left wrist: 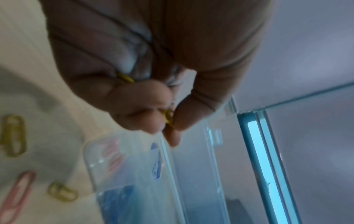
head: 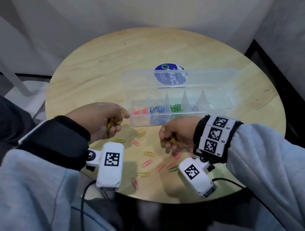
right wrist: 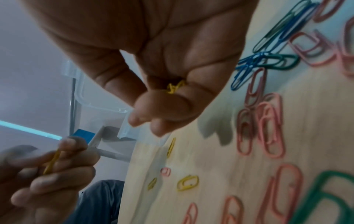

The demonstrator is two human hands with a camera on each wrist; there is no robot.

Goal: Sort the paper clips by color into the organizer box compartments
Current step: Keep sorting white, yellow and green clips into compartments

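A clear organizer box (head: 220, 95) lies open on the round table, holding red (head: 139, 110), blue (head: 157, 109), green (head: 175, 108) and white clips (head: 194, 106) in separate compartments. My left hand (head: 108, 119) hovers at the box's left end and grips several yellow clips (head: 112, 122), seen between its fingertips (left wrist: 166, 116) in the left wrist view. My right hand (head: 173, 135) hangs just in front of the box, curled round a few yellow clips (head: 173, 140), also visible as yellow clips (right wrist: 175, 88) in the right wrist view. Loose pink (head: 147, 163), yellow (head: 149, 153) and green clips (head: 173, 168) lie on the table near me.
The box's lid (head: 200, 73) lies folded back, over a blue round label (head: 169, 74). The wooden table (head: 92, 69) ends close to my lap; cables hang from the wrist cameras. A pile of pink and blue clips (right wrist: 264, 121) lies under the right hand.
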